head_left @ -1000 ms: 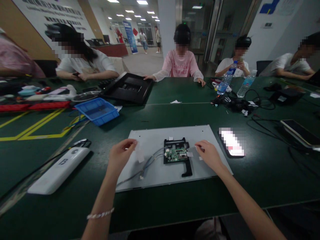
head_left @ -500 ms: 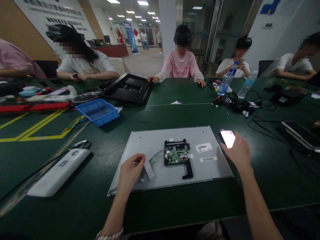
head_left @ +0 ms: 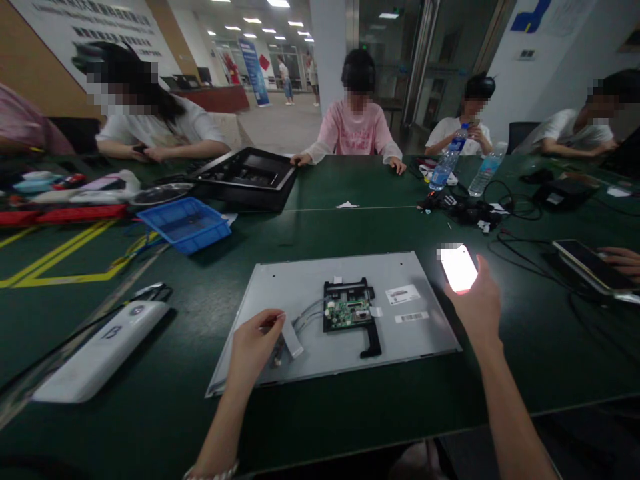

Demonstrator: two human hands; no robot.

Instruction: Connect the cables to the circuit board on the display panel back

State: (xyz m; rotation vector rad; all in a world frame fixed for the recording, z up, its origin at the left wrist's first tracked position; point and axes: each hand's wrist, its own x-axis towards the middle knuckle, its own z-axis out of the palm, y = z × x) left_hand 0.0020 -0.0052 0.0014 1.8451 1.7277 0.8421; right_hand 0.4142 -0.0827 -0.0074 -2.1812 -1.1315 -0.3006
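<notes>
A grey metal display panel (head_left: 300, 280) lies flat on the table with its back up. At its middle sits a green circuit board (head_left: 347, 312) in a black bracket (head_left: 373, 343), and thin grey wires (head_left: 310, 313) run left from it. Above the panel's left part, my left hand (head_left: 257, 337) is closed in a pinch on the end of a white flat strip (head_left: 293, 339); whether this is tape or a flat cable I cannot tell. My right hand (head_left: 477, 310) grips a smartphone (head_left: 459, 268) with a bright screen, beyond the panel's right edge.
A white power bank (head_left: 105, 350) with a cable lies at left. Farther back are a blue basket (head_left: 185, 227), a black monitor housing (head_left: 245, 177) touched by a person's hand (head_left: 301, 159), two bottles (head_left: 450, 157), tangled black cables (head_left: 460, 207) and, at right, another phone (head_left: 590, 267) near another person's hand (head_left: 623, 260).
My right hand has closed around the smartphone and tilted it up from the table. The left hand keeps its pinch on the strip. A person's hand has appeared at the right edge.
</notes>
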